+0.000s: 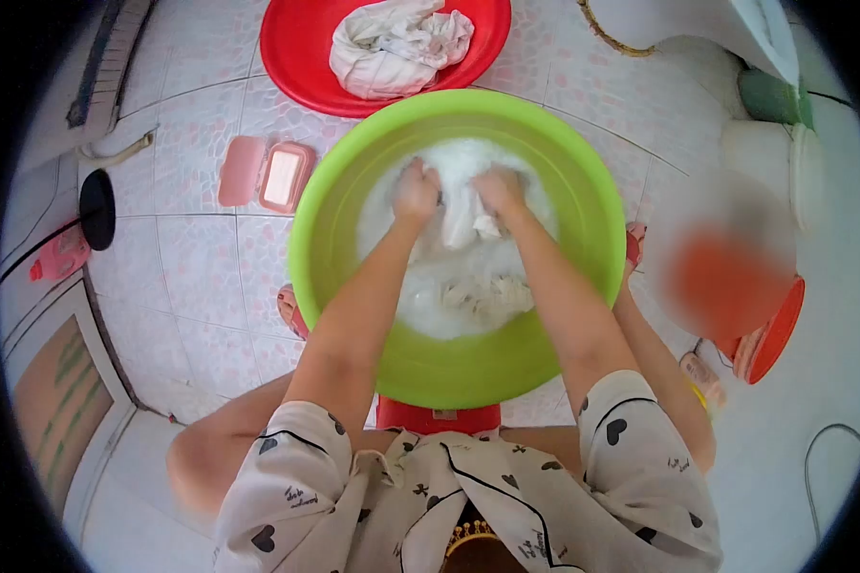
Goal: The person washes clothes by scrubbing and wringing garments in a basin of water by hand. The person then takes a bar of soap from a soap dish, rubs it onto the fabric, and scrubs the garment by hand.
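Note:
A large green basin holds soapy water and a white cloth. My left hand is closed on the cloth at the upper left of the suds, its fingers partly hidden by foam. To the right, my right hand is also closed on the cloth, with fingertips in the suds. Part of the cloth bunches up between the two hands, and more white fabric lies in the water nearer to me.
Beyond the green basin, a red basin holds a crumpled white cloth. An open pink soap box with a bar of soap sits on the tiles at left. A red stool is below the green basin.

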Demonstrator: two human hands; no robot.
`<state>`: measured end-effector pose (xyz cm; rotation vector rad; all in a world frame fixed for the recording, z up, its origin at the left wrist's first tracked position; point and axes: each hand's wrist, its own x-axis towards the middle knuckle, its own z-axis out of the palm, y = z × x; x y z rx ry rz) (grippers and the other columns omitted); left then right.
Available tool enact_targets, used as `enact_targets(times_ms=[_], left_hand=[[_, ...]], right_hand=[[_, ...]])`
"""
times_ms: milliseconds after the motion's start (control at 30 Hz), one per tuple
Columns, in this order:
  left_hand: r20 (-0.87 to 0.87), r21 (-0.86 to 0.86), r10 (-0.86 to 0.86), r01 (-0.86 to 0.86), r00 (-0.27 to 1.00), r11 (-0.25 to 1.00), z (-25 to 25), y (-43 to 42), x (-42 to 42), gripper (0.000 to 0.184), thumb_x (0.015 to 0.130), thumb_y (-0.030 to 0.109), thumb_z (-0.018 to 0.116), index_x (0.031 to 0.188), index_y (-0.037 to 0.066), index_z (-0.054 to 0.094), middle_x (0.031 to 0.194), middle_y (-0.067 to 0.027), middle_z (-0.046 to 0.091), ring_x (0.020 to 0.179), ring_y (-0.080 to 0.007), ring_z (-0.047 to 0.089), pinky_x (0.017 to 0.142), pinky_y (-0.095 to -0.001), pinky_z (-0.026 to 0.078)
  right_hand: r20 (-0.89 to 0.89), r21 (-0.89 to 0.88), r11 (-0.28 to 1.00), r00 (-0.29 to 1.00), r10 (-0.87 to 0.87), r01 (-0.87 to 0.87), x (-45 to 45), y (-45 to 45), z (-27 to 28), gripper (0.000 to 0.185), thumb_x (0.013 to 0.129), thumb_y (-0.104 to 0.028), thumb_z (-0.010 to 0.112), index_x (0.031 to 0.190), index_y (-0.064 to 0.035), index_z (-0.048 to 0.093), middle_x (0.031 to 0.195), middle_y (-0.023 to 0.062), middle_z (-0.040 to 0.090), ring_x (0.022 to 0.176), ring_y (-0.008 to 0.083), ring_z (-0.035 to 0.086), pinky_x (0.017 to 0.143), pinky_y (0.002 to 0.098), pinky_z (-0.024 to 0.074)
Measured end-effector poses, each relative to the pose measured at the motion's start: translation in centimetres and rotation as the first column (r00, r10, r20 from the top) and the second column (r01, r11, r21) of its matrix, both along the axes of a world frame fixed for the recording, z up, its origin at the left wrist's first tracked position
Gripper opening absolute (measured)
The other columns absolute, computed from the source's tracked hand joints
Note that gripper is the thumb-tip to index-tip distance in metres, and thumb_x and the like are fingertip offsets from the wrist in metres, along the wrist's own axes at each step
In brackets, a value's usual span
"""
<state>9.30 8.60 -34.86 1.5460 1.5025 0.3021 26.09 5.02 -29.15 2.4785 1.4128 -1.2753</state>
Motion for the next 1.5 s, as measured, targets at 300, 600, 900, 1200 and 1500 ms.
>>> enact_targets(times_ms=[300, 600, 900, 1200, 1500], left_hand=[[0.356, 0.041, -0.236, 0.238, 0.904, 0.970, 9.9, -3.1, -5.9, 0.074, 0.061, 0.007, 0.067, 0.129, 0.012, 0.036, 0.109, -0.0140, 0.052, 0.105, -0.0295, 0.052, 0.093, -0.0344, 0.040], [0.223, 0.323, -0.315, 0.234, 0.923, 0.917, 19.4, -7.6, -6.9, 0.047, 0.059, 0.013, 0.074, 0.104, 0.011, 0.059, 0.092, -0.0118, 0.059, 0.093, -0.0300, 0.058, 0.081, -0.0397, 0.046], [0.762, -0.169, 0.130, 0.002, 0.634, 0.986, 30.7, -7.4, -7.7, 0.040, 0.066, 0.001, 0.053, 0.105, 0.000, 0.056, 0.098, -0.0088, 0.060, 0.084, -0.0213, 0.059, 0.072, -0.0323, 0.048], [0.884, -0.412, 0.342, 0.187, 0.318, 0.892, 40.2, -9.7, -5.3, 0.041, 0.071, 0.010, 0.043, 0.109, -0.002, 0.055, 0.105, -0.0130, 0.061, 0.095, -0.0259, 0.061, 0.087, -0.0399, 0.049], [0.835, -0.312, 0.360, -0.180, 0.417, 0.933, 41.5, -9.6, 1.0, 0.030, 0.068, 0.006, 0.052, 0.097, 0.000, 0.053, 0.090, -0.0080, 0.057, 0.080, -0.0194, 0.056, 0.072, -0.0323, 0.047]], right_hand=[[-0.654, 0.192, 0.894, 0.732, -0.191, 0.405, -0.7, -5.3, 13.0, 0.021, 0.074, -0.017, 0.072, 0.085, -0.0069, 0.058, 0.080, -0.0011, 0.056, 0.073, 0.0085, 0.051, 0.067, 0.0240, 0.0412], [-0.820, 0.320, 0.815, 0.572, -0.017, 0.483, -5.7, -10.5, 24.5, 0.021, 0.077, -0.014, 0.071, 0.087, -0.0095, 0.053, 0.084, -0.0023, 0.053, 0.079, 0.0087, 0.050, 0.069, 0.0248, 0.0413], [-0.845, 0.376, 0.728, 0.534, 0.017, 0.573, -4.9, -14.8, 29.9, 0.063, 0.073, -0.023, 0.077, 0.125, -0.0094, 0.043, 0.117, 0.0106, 0.051, 0.108, 0.0204, 0.050, 0.092, 0.0326, 0.0402], [-0.296, 0.791, 0.609, 0.909, 0.292, 0.062, -6.6, -15.3, 29.9, 0.123, 0.049, -0.040, 0.089, 0.144, -0.0099, 0.016, 0.146, 0.0177, 0.018, 0.137, 0.0307, 0.016, 0.112, 0.0390, 0.0158], [-0.749, 0.568, 0.612, 0.654, 0.107, 0.550, -8.5, -12.4, 29.4, 0.085, 0.057, -0.021, 0.083, 0.129, -0.0053, 0.042, 0.125, 0.0097, 0.051, 0.115, 0.0230, 0.050, 0.099, 0.0355, 0.0386]])
